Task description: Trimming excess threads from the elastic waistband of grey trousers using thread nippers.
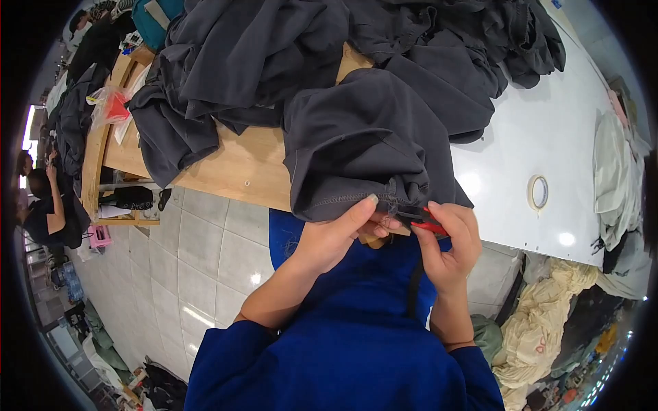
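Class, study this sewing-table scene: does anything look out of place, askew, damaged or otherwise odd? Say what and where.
Loose threads stick out of the gathered hem of the dark grey garment, just where the left hand pinches it and the right hand holds a small red tool. More dark garments lie heaped on the wooden table. Nothing looks spilled or broken.

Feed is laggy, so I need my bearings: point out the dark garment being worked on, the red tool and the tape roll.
dark garment (356, 147): head view, middle of the folded cloth.
red tool (430, 227): head view, red handle in the right hand.
tape roll (539, 192): head view, its ring edge.
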Available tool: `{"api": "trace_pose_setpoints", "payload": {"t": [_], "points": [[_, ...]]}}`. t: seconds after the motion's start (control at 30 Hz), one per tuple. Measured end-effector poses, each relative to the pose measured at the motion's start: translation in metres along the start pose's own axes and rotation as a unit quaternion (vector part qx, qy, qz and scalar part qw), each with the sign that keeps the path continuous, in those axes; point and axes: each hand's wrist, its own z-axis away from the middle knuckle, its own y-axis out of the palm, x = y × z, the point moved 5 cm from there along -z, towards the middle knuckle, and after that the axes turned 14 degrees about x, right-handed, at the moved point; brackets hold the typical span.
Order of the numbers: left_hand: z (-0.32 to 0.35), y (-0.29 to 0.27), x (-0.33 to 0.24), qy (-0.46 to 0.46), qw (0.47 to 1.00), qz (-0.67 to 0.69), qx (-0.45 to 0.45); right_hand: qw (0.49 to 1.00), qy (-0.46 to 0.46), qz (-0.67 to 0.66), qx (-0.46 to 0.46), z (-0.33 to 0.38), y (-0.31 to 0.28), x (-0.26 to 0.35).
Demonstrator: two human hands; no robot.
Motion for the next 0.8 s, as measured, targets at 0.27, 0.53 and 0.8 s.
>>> {"api": "trace_pose_setpoints", "payload": {"t": [0.27, 0.53, 0.8], "points": [[0.001, 0.008, 0.003, 0.008, 0.998, -0.038, -0.049, 0.988, -0.039, 0.139, -0.046, -0.004, -0.006, 0.012], [0.001, 0.010, 0.005, -0.034, 0.997, -0.038, -0.052, 0.988, -0.016, 0.142, -0.063, -0.003, -0.005, 0.012], [0.002, 0.011, 0.008, -0.029, 0.998, -0.038, -0.049, 0.987, -0.010, 0.139, -0.074, -0.001, -0.004, 0.011]]}}
